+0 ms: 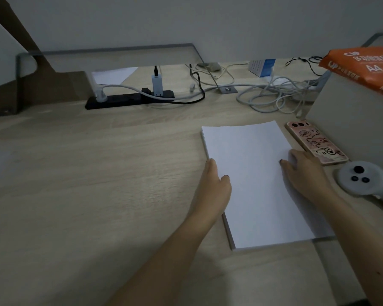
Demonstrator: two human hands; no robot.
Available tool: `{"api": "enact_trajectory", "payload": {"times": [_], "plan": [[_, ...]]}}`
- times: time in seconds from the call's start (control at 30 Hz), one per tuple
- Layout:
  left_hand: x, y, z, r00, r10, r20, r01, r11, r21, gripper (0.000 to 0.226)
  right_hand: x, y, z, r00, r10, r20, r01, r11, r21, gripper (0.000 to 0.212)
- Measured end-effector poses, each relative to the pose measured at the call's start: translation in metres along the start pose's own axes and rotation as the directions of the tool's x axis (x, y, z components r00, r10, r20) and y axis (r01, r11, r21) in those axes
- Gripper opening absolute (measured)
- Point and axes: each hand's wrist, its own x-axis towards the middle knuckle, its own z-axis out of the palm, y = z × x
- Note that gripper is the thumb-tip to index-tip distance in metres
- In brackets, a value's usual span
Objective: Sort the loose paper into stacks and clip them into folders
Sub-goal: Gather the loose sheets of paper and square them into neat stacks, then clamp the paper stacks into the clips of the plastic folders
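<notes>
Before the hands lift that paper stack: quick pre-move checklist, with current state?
1. Hands on both sides: left hand lies against the left edge of the paper stack, right hand at its right edge. Ok.
2. Stack squared: edges look aligned. Ok.
3. Grip under the sheets: fingertips hidden. Cannot tell.
4. Right-side clearance: phone and controller lie close by the right hand. Not ok.
5. Sorting room: bare desk shows left of the stack. Ok.
6. Folder or clip in view: none seen. Not ok.
</notes>
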Motion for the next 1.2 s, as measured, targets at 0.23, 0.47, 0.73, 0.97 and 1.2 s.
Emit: {"api": "enact_trajectory", "payload": {"times": [0.23,0.47,0.73,0.97,1.2], "plan": [[-0.006,0.002,0.005,1.000,-0.005,0.008,0.005,1.000,0.010,0.062,-0.004,-0.003,-0.002,1.000,-0.005,0.015,0.005,1.000,-0.010,0.033],[-0.012,-0.003,-0.005,0.998,0.040,-0.046,-0.040,0.999,-0.007,0.042,-0.010,-0.007,-0.007,0.999,0.042,0.028,-0.043,0.999,0.017,0.032],[-0.039,-0.004,-0.099,0.970,0.115,-0.216,-0.145,0.981,-0.132,0.044,-0.061,-0.118,-0.010,0.984,-0.157,0.082,0.132,0.959,0.252,0.037],[-0.100,-0.046,-0.231,0.852,0.133,-0.506,-0.206,0.974,-0.091,0.030,-0.125,-0.262,0.037,0.754,-0.369,0.543,-0.309,0.531,0.789,0.026],[-0.188,-0.101,-0.378,0.656,0.152,-0.740,-0.001,0.980,0.200,0.030,-0.196,-0.382,0.097,0.544,-0.465,0.698,-0.543,0.439,0.716,0.021]]}}
